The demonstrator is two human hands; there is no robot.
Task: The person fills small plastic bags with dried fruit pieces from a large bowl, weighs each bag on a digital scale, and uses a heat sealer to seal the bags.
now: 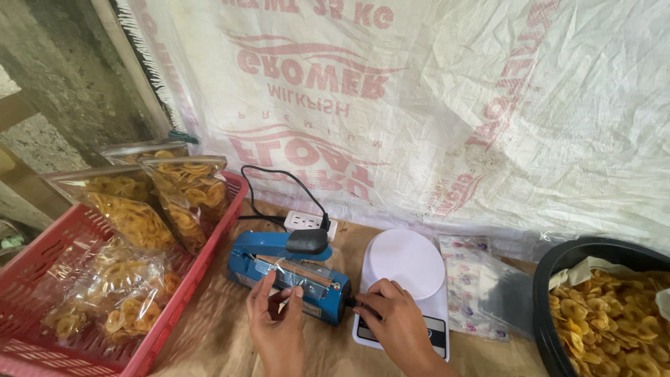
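The right hand [394,318] is covering the near left corner of the white scale [408,272], and its fingertips are hiding whatever sits on the end of the blue sealer [289,276]. The left hand [276,318] is running off the bottom edge at the wrist. The black tub [558,262] of chips is getting cut off at the right and bottom edges, and the red basket [209,244] is losing its near left corner to the edge.

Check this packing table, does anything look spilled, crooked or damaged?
Nothing stands out. The chip bags sit inside the red crate, the loose chips stay in the black tub, and the blue heat sealer lies flat.
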